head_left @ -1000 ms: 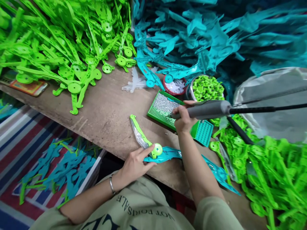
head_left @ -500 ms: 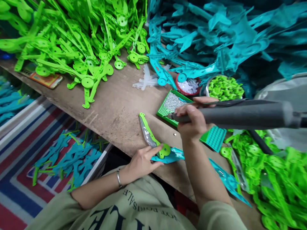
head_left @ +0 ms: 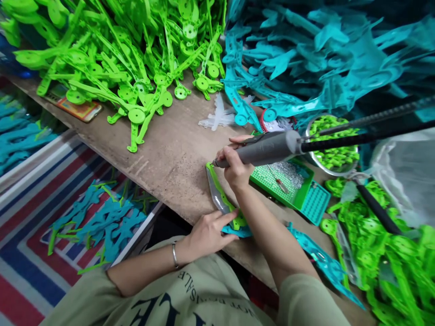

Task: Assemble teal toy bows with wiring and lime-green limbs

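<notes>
My right hand [head_left: 236,165] is wrapped round a grey power screwdriver [head_left: 268,148], held nearly level, its tip at the upper end of a green plastic part [head_left: 218,185]. That part has a clear blade-like strip [head_left: 215,192] along its left side. At its lower end, my left hand [head_left: 210,231] presses the green part and a blue piece [head_left: 238,232] against the table, fingers on top. My right forearm hides part of the blue piece.
Green parts [head_left: 136,115] are heaped at the back left, blue parts [head_left: 282,104] at the back right. A green tray of screws [head_left: 272,183], a bowl of small green pieces [head_left: 333,145] and more green parts [head_left: 374,244] lie right. A lined bin [head_left: 98,226] stands below left.
My right hand has moved left with the screwdriver, from over the screw tray to the upper end of the green part. My left hand still holds the parts down.
</notes>
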Available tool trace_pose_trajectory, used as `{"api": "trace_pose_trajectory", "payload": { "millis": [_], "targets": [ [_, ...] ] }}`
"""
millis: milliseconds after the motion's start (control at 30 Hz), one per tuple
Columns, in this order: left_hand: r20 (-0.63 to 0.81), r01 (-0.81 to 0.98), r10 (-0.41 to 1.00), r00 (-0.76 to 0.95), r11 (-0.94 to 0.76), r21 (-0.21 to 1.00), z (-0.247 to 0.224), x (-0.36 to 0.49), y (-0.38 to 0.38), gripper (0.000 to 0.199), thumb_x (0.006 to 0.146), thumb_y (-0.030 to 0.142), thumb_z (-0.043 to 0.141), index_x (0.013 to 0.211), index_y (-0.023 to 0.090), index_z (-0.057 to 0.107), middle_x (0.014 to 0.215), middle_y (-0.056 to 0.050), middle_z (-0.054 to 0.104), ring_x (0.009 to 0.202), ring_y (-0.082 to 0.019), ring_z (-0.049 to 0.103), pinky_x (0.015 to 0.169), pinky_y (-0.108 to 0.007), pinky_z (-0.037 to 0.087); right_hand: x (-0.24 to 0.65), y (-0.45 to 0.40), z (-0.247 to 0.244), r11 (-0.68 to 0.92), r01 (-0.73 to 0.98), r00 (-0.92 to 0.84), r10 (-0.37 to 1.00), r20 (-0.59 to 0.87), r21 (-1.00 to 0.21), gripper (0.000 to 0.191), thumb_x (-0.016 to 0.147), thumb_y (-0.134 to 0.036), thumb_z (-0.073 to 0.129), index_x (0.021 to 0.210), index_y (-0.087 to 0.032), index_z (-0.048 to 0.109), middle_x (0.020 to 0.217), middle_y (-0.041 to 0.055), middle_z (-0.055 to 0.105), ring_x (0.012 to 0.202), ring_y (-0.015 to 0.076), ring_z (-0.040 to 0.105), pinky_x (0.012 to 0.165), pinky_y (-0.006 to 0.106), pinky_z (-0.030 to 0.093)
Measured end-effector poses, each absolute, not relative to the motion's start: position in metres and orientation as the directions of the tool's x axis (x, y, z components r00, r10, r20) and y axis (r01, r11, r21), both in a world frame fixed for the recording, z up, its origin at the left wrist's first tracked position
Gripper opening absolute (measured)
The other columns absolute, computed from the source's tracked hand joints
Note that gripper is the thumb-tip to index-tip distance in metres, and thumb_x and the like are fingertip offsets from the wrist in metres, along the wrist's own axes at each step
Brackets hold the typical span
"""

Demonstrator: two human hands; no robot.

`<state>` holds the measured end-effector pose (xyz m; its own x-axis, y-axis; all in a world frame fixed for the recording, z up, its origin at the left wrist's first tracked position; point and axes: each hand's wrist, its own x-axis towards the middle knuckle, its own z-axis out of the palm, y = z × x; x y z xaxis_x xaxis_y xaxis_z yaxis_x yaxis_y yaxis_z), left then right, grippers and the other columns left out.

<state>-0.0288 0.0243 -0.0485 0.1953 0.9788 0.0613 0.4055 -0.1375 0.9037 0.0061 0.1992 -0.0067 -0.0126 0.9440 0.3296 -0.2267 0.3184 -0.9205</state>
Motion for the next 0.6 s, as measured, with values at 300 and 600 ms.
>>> {"api": "trace_pose_trajectory", "payload": {
  "millis": [300, 600],
  "targets": [
    [0.038, 0.445, 0.977, 0.211, -0.131, 0.886, -0.052, -0.027, 0.023, 0.072, 0.081, 0.029, 0.087, 0.147, 0.019, 0.059, 0.109, -0.010, 0.075, 0.098, -0.028, 0.077, 0.091, -0.044, 0.067, 0.006, 0.210, 0.001, 0.207, -0.045, -0.349, 0.914, 0.209, -0.977, 0.015, 0.075, -0.033, 0.068, 0.074, -0.024, 0.057, 0.055, -0.0063, 0.054, 0.049, 0.0117, 0.052, 0.052, 0.029, 0.047],
    [0.058, 0.424, 0.979, 0.196, -0.138, 0.895, -0.049, -0.029, 0.024, 0.071, 0.081, 0.030, 0.087, 0.145, 0.020, 0.060, 0.118, -0.010, 0.076, 0.103, -0.026, 0.077, 0.095, -0.041, 0.065, 0.001, 0.222, 0.000, 0.242, -0.106, -0.511, 0.819, 0.262, -0.964, 0.023, 0.074, -0.039, 0.075, 0.080, -0.024, 0.060, 0.055, -0.0076, 0.053, 0.049, 0.0113, 0.051, 0.053, 0.029, 0.047]
  ]
}}
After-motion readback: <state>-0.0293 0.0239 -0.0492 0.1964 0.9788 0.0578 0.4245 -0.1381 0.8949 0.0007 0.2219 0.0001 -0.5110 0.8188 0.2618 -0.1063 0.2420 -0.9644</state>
